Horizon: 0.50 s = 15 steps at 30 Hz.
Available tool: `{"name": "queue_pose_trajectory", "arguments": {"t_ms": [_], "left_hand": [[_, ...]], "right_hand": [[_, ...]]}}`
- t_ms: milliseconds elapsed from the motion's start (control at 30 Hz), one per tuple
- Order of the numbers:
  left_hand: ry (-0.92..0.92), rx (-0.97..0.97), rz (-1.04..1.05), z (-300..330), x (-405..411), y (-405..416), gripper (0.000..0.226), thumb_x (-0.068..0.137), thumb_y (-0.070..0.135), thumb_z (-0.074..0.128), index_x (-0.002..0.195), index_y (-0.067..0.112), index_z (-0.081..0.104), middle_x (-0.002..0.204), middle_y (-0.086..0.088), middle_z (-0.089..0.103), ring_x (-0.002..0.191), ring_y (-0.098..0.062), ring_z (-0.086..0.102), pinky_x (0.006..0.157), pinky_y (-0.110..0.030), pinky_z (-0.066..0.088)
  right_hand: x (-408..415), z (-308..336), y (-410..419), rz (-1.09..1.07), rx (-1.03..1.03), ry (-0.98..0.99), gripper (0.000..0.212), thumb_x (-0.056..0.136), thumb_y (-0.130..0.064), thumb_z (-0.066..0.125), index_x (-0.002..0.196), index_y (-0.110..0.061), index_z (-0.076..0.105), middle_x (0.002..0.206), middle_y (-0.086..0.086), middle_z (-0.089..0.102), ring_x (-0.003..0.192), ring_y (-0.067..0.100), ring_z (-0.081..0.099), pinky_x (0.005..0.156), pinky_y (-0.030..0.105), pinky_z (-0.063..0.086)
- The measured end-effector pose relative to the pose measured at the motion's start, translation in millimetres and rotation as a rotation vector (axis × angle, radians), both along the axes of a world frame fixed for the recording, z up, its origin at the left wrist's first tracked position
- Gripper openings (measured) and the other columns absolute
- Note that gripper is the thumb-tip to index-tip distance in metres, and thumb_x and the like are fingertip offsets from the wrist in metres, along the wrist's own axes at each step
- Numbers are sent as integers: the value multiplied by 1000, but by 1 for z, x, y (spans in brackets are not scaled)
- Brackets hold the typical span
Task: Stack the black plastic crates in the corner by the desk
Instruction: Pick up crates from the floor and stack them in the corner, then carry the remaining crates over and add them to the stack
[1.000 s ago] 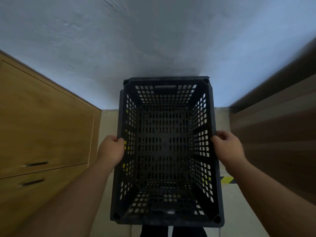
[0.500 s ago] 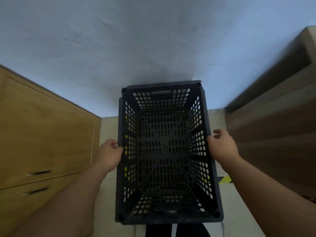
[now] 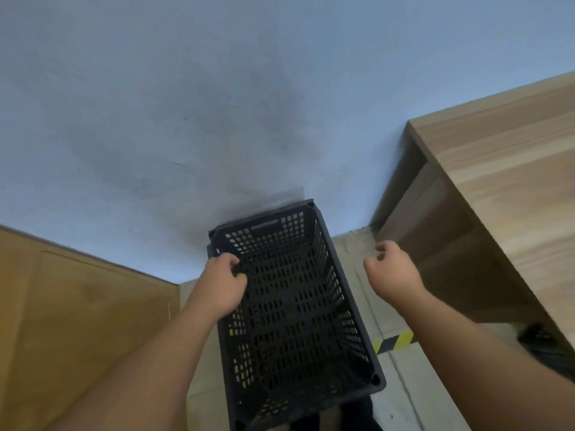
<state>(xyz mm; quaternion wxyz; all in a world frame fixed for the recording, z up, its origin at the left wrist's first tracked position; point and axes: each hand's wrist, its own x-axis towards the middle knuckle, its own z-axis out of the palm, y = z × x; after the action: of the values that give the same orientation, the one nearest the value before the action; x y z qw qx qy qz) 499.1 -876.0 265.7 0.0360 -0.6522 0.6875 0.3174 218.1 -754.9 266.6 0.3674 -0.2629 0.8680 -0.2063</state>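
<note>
**Right hand off the crate, left still on the rim**

A second ago I had both hands clamped on the long sides of the black crate [image 3: 295, 309]; now only my left hand [image 3: 222, 286] is on it, fingers curled over the left rim near the far corner. My right hand [image 3: 393, 270] has come away and hangs in the air to the right of the crate, apart from it, fingers loosely curled with nothing in them.

The crate sits in the lower centre of the frame, its far end close up against the pale blue wall [image 3: 217, 104]. It has also dropped lower in the frame and turned a little, so its near end now angles toward the lower right. Through its left wall I can see bits of yellow, and a second dark edge shows at its far left corner, so I judge it is resting on another crate below, though I cannot see that one clearly.

The wooden cabinet [image 3: 77, 306] fills the lower left, the desk [image 3: 497, 188] the right, with hazard tape [image 3: 393, 342] on the floor [image 3: 413, 396] between crate and desk.

My reading: this crate is placed, and the release is half done. Next I would check it sits square before letting go with the left.
</note>
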Motion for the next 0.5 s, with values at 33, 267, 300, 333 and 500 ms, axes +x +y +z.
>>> {"name": "queue_pose_trajectory", "arguments": {"t_ms": [33, 267, 300, 333, 500], "left_hand": [[-5, -14, -46, 11, -9, -1, 47, 99, 25, 58, 145, 19, 55, 145, -7, 54, 118, -26, 64, 103, -43, 54], [49, -37, -302, 63, -71, 24, 47, 100, 28, 56, 146, 23, 52, 150, -3, 47, 126, -24, 58, 107, -41, 49], [58, -38, -341, 68, -79, 31, 47, 100, 28, 55, 146, 23, 52, 150, -2, 47, 127, -23, 58, 108, -42, 49], [65, -37, -379, 74, -88, 38, 47, 100, 29, 55, 147, 23, 51, 151, -2, 47, 128, -23, 57, 109, -42, 49], [124, -57, -545, 102, -137, 81, 45, 100, 28, 55, 144, 23, 53, 147, -2, 50, 124, -21, 58, 107, -39, 48]], "right_hand": [[0, 9, 5, -15, -14, 6, 54, 96, -29, 53, 148, -15, 45, 142, 13, 55, 116, 32, 60, 85, 37, 48], [-4, 58, 54, -172, -85, 24, 54, 95, -30, 54, 147, -14, 46, 142, 13, 55, 123, 34, 58, 94, 40, 47], [-4, 65, 65, -203, -90, 25, 55, 95, -31, 54, 146, -15, 47, 142, 13, 56, 123, 33, 58, 96, 41, 48], [-5, 73, 76, -234, -96, 25, 55, 94, -31, 54, 146, -15, 47, 141, 12, 56, 124, 33, 57, 98, 41, 49], [-14, 109, 142, -396, -124, 37, 55, 94, -33, 54, 145, -17, 47, 140, 11, 56, 124, 32, 57, 102, 42, 49]]}}
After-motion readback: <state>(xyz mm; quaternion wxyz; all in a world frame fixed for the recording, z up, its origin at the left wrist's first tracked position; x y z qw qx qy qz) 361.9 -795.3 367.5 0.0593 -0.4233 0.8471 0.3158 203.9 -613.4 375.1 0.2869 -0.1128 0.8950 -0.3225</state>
